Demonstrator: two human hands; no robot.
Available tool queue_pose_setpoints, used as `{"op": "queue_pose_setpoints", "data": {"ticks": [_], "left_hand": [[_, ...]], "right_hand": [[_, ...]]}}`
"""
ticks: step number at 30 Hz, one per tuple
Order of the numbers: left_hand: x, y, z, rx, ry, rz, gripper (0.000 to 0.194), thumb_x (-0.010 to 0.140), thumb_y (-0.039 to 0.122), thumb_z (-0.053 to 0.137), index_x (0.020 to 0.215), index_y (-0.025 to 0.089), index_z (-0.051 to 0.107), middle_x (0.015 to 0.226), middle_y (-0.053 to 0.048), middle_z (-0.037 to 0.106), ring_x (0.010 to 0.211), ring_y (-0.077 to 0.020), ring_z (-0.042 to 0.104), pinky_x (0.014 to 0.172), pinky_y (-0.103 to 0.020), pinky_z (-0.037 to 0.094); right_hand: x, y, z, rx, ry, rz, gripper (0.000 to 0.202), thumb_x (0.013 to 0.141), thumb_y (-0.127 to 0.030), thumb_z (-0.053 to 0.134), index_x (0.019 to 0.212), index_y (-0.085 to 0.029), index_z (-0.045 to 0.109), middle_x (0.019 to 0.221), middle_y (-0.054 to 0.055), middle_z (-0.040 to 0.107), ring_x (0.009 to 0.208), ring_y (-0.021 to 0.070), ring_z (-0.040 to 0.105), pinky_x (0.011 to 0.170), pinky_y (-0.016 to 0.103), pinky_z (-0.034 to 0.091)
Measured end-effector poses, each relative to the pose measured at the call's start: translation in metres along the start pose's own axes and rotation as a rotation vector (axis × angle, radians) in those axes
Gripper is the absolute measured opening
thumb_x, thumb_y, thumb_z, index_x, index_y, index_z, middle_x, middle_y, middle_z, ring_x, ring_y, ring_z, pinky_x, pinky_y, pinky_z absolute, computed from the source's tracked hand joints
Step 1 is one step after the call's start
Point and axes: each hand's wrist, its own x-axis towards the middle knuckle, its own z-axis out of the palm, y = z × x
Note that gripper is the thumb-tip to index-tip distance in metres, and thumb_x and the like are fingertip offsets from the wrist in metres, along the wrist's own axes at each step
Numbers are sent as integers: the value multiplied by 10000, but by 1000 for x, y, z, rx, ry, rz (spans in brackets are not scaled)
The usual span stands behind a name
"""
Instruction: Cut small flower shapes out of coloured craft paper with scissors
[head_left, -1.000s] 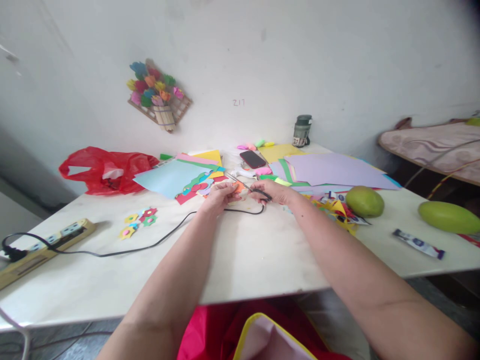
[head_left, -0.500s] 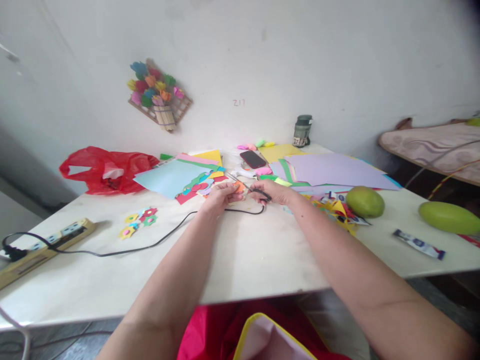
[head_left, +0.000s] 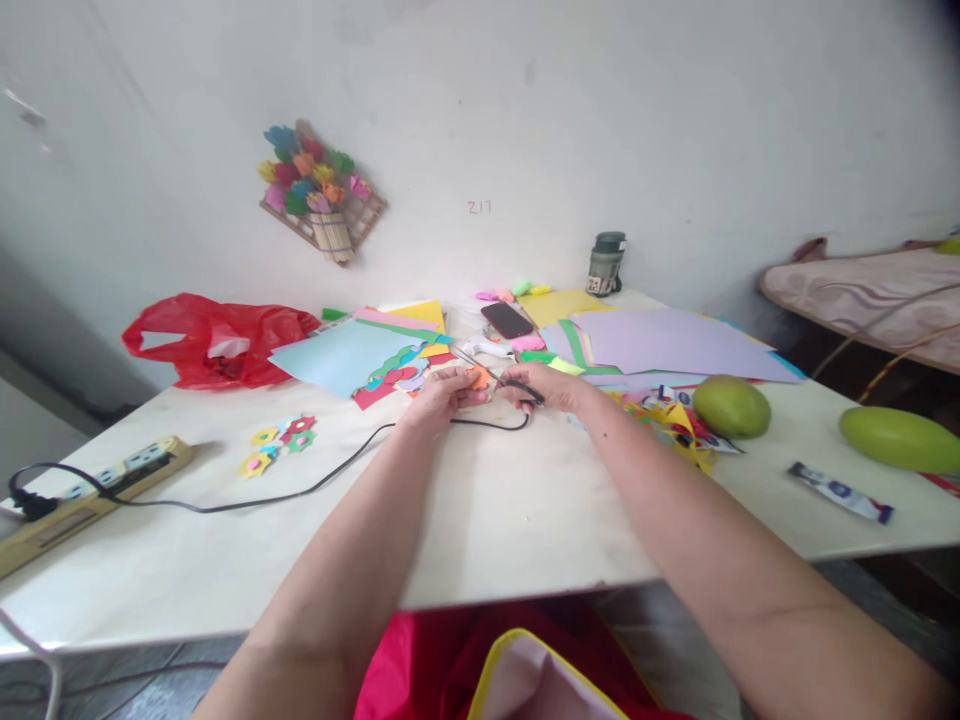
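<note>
Item: orange paper piece [head_left: 477, 377], counter [head_left: 487, 500] centre, pinched in my left hand [head_left: 442, 392] fingers. Right hand [head_left: 551, 385], at 3 o'clock, closed on scissors [head_left: 501, 378], blades at paper. Finished paper flowers [head_left: 281, 440] at 9 o'clock; cut seemingly unfinished.

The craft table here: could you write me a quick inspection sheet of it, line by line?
Surface: white table, bare in front, crowded at the back.
Job's things: small orange paper piece held in the left hand; scissors in the right hand, blades at the paper.
Clutter: coloured paper sheets, cut paper flowers, phone, red plastic bag, two green mangoes, small tube.
Grippers: both hands closed on what they hold.
Cables: black cord running from power strip to the hands.
Surroundings: paper-flower decoration on the wall, bed at right.
</note>
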Motion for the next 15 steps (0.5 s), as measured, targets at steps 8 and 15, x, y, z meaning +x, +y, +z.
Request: {"op": "queue_pose_setpoints", "data": {"ticks": [8, 15], "left_hand": [[1, 0, -1, 11, 1, 12, 142, 662, 168, 742, 703, 110, 618, 644, -50, 689, 533, -172, 670, 638, -307, 573], [-1, 1, 2, 35, 14, 5, 145, 670, 183, 745, 680, 112, 618, 629, -56, 687, 514, -159, 657, 614, -290, 564]], "right_hand": [[-1, -2, 1, 28, 14, -4, 111, 747, -225, 608, 688, -142, 564, 487, -40, 494, 392, 55, 428, 377, 173, 366], [1, 2, -1, 31, 16, 3, 98, 752, -223, 609, 701, -146, 578, 491, -41, 493, 398, 62, 445, 376, 177, 372]]}}
